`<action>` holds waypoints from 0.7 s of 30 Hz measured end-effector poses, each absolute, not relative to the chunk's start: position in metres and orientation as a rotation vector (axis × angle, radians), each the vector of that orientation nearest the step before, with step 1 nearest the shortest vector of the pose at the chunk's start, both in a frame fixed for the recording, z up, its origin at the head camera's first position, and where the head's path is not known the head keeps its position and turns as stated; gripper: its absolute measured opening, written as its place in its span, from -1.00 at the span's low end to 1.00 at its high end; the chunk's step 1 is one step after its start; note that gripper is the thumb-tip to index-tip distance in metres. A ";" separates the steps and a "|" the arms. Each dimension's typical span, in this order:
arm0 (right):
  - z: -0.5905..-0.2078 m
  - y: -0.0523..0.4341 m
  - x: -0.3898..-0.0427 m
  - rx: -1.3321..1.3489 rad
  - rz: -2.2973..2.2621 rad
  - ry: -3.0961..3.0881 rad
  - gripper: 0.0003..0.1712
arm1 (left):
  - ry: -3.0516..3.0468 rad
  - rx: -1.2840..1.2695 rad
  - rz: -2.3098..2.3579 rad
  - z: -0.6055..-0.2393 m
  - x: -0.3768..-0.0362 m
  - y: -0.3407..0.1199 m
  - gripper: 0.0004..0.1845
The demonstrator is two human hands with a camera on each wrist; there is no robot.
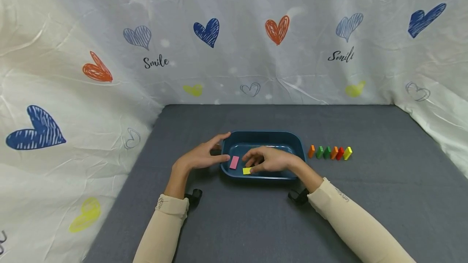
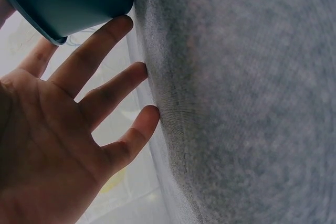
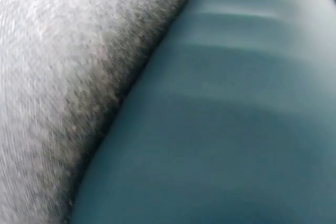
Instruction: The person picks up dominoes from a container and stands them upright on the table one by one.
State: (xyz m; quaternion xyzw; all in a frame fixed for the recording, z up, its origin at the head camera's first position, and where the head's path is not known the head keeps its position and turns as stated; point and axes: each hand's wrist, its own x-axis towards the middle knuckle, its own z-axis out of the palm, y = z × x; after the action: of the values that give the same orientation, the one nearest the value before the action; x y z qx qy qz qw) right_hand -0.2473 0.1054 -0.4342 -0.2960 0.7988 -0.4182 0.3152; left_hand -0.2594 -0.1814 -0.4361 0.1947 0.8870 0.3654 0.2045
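Observation:
A blue rectangular tray (image 1: 263, 177) sits on the grey cloth. Inside its left part lie a pink domino (image 1: 234, 162) and, nearer the front wall, a yellow domino (image 1: 246, 171). My right hand (image 1: 272, 159) reaches into the tray, its bent fingers and thumb pinching the yellow domino's right end. Around the tray's left end my left hand (image 1: 199, 155) is spread, thumb and index at the rim. In the left wrist view the left hand's fingers (image 2: 86, 61) are straight, one touching the tray's outer wall (image 2: 79, 3). The right wrist view shows only tray wall (image 3: 210, 129) and cloth.
Right of the tray, several dominoes (image 1: 327, 152) in orange, green, red and yellow stand upright in a row. A grey cloth (image 1: 248, 222) covers the table. White sheeting (image 1: 234, 64) printed with hearts hangs behind and at the sides.

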 end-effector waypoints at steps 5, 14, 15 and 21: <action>-0.433 0.109 -0.246 -0.876 -1.053 1.982 -0.54 | 2.457 0.557 1.041 -0.434 -0.258 -0.182 -0.15; -0.435 0.113 -0.247 -0.862 -1.054 1.907 -0.56 | 2.460 0.566 1.041 -0.434 -0.257 -0.183 -0.15; -0.435 0.114 -0.247 -0.849 -1.067 1.898 -0.55 | 2.461 0.567 1.039 -0.434 -0.257 -0.183 -0.15; -0.435 0.118 -0.247 -0.799 -1.154 1.846 -0.54 | 2.466 0.561 1.028 -0.434 -0.258 -0.181 -0.14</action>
State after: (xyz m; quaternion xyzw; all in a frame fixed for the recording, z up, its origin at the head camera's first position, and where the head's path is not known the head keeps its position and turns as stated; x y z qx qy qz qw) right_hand -0.2468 0.1178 -0.4354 -0.3160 0.7295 -0.4560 0.4000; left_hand -0.2584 -0.1812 -0.4344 0.2010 0.8843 0.3686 0.2042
